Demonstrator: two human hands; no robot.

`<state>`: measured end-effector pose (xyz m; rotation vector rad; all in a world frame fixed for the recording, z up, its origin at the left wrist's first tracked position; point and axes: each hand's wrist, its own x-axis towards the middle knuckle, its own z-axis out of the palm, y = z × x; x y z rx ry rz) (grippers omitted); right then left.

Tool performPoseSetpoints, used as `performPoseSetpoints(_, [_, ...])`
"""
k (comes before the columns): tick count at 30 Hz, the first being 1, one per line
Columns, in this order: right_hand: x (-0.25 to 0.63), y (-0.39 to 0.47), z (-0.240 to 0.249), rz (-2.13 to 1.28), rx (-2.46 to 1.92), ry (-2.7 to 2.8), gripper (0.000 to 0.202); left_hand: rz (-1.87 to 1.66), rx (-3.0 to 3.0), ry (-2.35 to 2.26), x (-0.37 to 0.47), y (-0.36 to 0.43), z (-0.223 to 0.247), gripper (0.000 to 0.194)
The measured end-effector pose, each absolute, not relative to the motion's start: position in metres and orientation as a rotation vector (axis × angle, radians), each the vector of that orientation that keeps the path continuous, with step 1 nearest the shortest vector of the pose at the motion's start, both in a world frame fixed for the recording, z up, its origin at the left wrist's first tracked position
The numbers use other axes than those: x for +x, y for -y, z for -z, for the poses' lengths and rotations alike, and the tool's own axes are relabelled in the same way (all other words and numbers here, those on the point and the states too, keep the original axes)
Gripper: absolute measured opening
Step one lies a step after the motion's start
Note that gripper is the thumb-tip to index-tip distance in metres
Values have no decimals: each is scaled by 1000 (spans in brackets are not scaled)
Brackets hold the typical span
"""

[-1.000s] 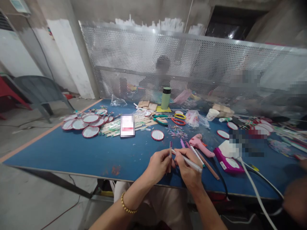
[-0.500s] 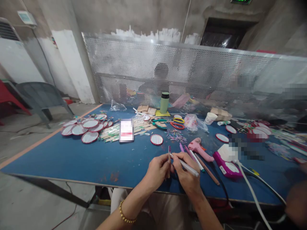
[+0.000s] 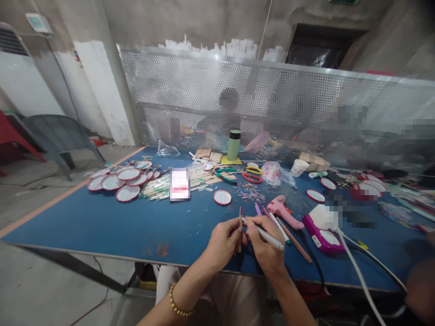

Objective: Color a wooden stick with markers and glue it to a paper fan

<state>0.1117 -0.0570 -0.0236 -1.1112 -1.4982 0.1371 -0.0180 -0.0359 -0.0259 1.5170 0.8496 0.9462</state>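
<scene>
Near the table's front edge, my left hand [image 3: 224, 244] is closed around a thin wooden stick [image 3: 241, 216] held upright, its top end coloured purple. My right hand [image 3: 267, 249] grips a white marker pen [image 3: 270, 237], its tip end against or very close to the stick; fingers hide the exact contact. Just beyond my right hand lie purple, white and brown pens [image 3: 294, 244] and a pink hot glue gun [image 3: 285, 213]. A round white disc with a red rim [image 3: 222, 198] lies ahead of my left hand.
On the blue table [image 3: 102, 226] stand a green bottle [image 3: 234, 146], a paper cup [image 3: 299, 167] and a purple power strip [image 3: 322, 235] with cables. Stacked discs [image 3: 127, 194] lie left, near a phone [image 3: 180, 184]. Pliers [image 3: 227, 174] and paper clips [image 3: 250, 193] are further in. A perforated metal screen [image 3: 190, 99] closes the back.
Both hands keep almost the same place and grip. The marker's rear end has shifted very slightly right, along with a small shift of the whole view.
</scene>
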Motion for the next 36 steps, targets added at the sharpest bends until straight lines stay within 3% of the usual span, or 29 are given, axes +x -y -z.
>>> performPoseSetpoints(36, [111, 56, 20, -201, -1117, 1496, 21, -931, 1523, -879, -17, 35, 29, 26])
